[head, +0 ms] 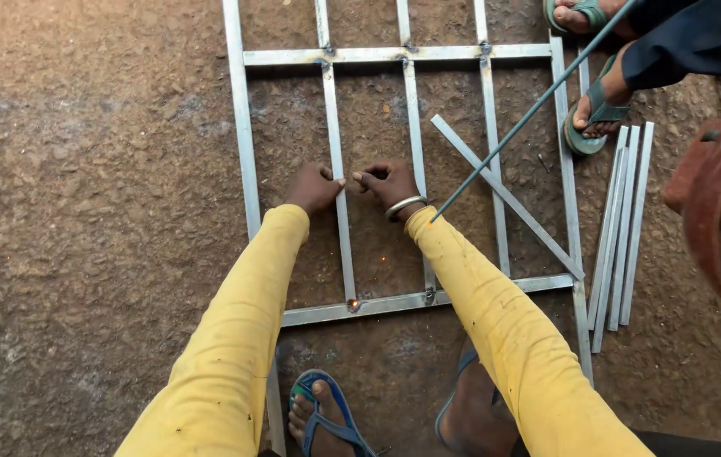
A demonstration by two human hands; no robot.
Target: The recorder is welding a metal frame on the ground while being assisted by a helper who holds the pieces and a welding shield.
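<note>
Left hand [314, 188] and right hand [387, 184], both clenched, pin the upright bar [339, 173] of the grille frame [242, 135] (a spark [352, 302] glows at its near joint), so steady pressure seems needed.

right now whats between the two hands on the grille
In the head view, one upright bar of the metal grille runs between the left hand and the right hand; the left thumb touches it.
</note>
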